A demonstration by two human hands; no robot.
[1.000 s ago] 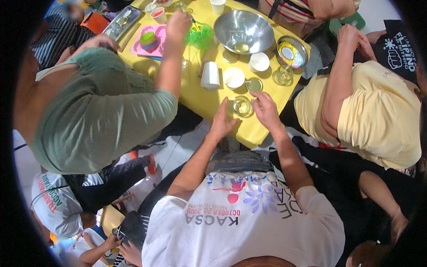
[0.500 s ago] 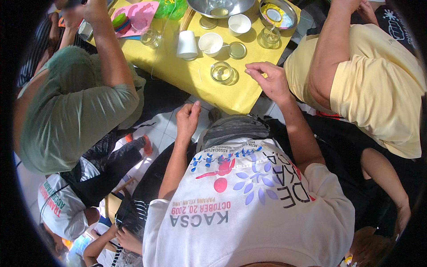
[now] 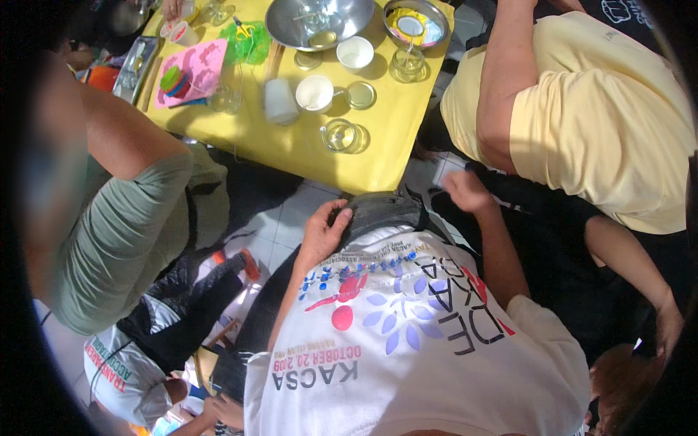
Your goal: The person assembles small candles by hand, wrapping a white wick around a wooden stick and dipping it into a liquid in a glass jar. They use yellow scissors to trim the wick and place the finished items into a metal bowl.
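My left hand (image 3: pixel 325 227) is at my waist beside dark trousers, its thumb apart from loosely bent fingers, and nothing shows in it. Off the right side of the table corner is my right hand (image 3: pixel 467 190), smeared by motion, so its fingers cannot be made out. Nearest to both hands on the yellow-covered table (image 3: pixel 378 163) stands a small glass jar (image 3: pixel 339 136). Behind it are a white paper cup (image 3: pixel 315 94) with a stick, a gold-rimmed lid (image 3: pixel 360 95) and a white cup (image 3: pixel 280 102) that looks tilted or blurred.
A metal bowl (image 3: pixel 283 22), another paper cup (image 3: pixel 355 54), a jar with a stick (image 3: pixel 408 65) and a round tin (image 3: pixel 436 42) stand farther back. Left are a pink mould (image 3: pixel 207 62) and a green bag (image 3: pixel 254 49). People in green (image 3: pixel 123 218) and yellow (image 3: pixel 582 123) flank me.
My right hand has drawn back from beside the glass jar, off the table toward my body. My left hand has lowered to my waist and loosened. The view has shifted.
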